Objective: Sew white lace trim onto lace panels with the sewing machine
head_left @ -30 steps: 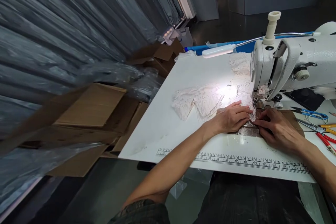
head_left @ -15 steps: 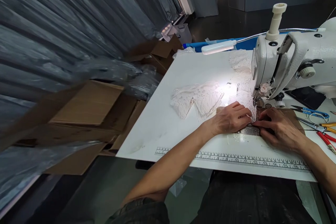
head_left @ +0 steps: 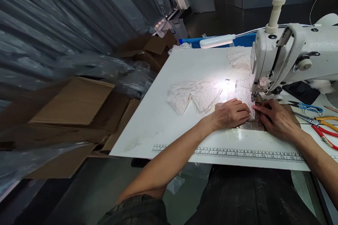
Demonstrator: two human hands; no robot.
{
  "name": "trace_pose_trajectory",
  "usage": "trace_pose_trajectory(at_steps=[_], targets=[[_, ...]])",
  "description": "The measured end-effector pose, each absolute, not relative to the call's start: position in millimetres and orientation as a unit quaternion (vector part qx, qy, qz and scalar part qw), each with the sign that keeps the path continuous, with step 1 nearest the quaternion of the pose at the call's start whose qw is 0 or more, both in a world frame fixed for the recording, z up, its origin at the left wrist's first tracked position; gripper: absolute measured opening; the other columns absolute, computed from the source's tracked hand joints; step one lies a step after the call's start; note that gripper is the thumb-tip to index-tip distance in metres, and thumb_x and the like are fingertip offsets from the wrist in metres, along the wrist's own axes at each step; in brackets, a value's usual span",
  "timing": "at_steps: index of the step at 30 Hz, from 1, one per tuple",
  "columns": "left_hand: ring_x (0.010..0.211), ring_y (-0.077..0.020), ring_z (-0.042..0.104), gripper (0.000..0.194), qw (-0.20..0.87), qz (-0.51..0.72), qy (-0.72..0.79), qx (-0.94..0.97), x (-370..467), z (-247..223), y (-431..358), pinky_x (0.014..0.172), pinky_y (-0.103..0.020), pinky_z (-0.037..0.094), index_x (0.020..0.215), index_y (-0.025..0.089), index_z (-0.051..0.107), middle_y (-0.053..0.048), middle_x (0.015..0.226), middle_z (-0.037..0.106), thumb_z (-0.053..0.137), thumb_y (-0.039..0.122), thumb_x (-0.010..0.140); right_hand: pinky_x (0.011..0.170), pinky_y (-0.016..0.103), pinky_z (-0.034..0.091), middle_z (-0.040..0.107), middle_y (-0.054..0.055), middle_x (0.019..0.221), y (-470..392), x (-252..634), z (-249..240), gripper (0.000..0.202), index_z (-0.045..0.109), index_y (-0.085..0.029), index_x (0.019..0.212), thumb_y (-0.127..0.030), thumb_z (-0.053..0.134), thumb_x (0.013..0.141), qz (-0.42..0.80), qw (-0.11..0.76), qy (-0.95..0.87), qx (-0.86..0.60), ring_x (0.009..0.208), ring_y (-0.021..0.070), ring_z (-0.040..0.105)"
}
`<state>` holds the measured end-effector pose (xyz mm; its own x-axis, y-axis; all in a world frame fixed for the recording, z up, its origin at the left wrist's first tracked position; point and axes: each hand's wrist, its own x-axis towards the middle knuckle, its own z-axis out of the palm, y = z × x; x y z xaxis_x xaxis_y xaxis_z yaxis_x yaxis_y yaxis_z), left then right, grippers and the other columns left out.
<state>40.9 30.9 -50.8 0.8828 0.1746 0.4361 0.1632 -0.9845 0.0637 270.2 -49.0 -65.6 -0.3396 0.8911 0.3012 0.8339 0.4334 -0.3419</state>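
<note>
White lace point(head_left: 244, 89) runs down the table to the presser foot of the white sewing machine point(head_left: 266, 59). My left hand point(head_left: 232, 113) lies on the left side of the lace's near end, fingers together and bent, pressing it down. On the right side, just in front of the presser foot, my right hand point(head_left: 276, 117) touches the lace edge with an outstretched finger, its fingers apart. A brown plate point(head_left: 255, 125) shows beneath both hands. Another folded lace piece point(head_left: 194, 95) rests to the left.
Scissors with orange handles point(head_left: 327, 119), blue-handled snips point(head_left: 308, 107) and a red-handled tool point(head_left: 323, 137) lie at the right. A white lamp point(head_left: 218, 41) hangs over the table's back. Cardboard boxes point(head_left: 76, 102) stand left. A ruler strip point(head_left: 237, 153) lines the front edge.
The view has shifted slightly, moving the scene left and up. My right hand's finger has come off the lace's near end and now points up toward the presser foot.
</note>
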Motion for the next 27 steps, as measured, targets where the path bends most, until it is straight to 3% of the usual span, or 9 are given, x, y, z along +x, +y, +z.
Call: trace_pose_trajectory(at_steps=[9,16,22,27], targets=[[0.078,-0.0136,0.063,0.032,-0.029,0.228,0.079,0.97,41.1,-50.7,29.2,0.069,-0.03,0.048,0.086,0.018,0.07,-0.004,0.096,0.074,0.045,0.021,0.104,0.084,0.046,0.056,0.057,0.015,0.104,-50.1,269.2,-64.4,0.039,0.068,-0.022,0.129,-0.025,0.045,0.097,0.062,0.24,-0.818,-0.519,0.094,0.0275,0.059],[0.084,-0.0193,0.063,0.024,-0.03,0.173,0.091,0.98,42.2,-44.4,19.7,0.086,-0.04,0.046,0.094,0.018,0.072,-0.007,0.099,0.073,0.048,0.024,0.097,0.083,0.044,0.056,0.059,0.013,0.103,-50.6,272.5,-62.2,0.035,0.074,-0.025,0.121,-0.027,0.047,0.098,0.037,0.247,-0.841,-0.48,0.096,0.0264,0.06],[0.072,-0.0194,0.058,0.025,-0.047,0.143,0.057,0.987,46.3,-35.9,24.8,0.081,-0.037,0.046,0.081,0.015,0.071,-0.008,0.083,0.069,0.052,0.03,0.089,0.08,0.042,0.057,0.06,0.011,0.103,-50.4,271.7,-58.0,0.034,0.073,-0.028,0.122,-0.026,0.049,0.097,0.028,0.228,-0.842,-0.488,0.093,0.0245,0.06],[0.071,-0.0196,0.058,0.027,-0.044,0.168,0.067,0.982,42.9,-32.8,21.9,0.077,-0.036,0.046,0.081,0.013,0.072,-0.009,0.082,0.068,0.053,0.032,0.087,0.075,0.041,0.058,0.061,0.014,0.103,-51.6,267.3,-52.0,0.036,0.073,-0.021,0.121,-0.021,0.046,0.097,-0.001,0.215,-0.853,-0.476,0.088,0.0254,0.062]])
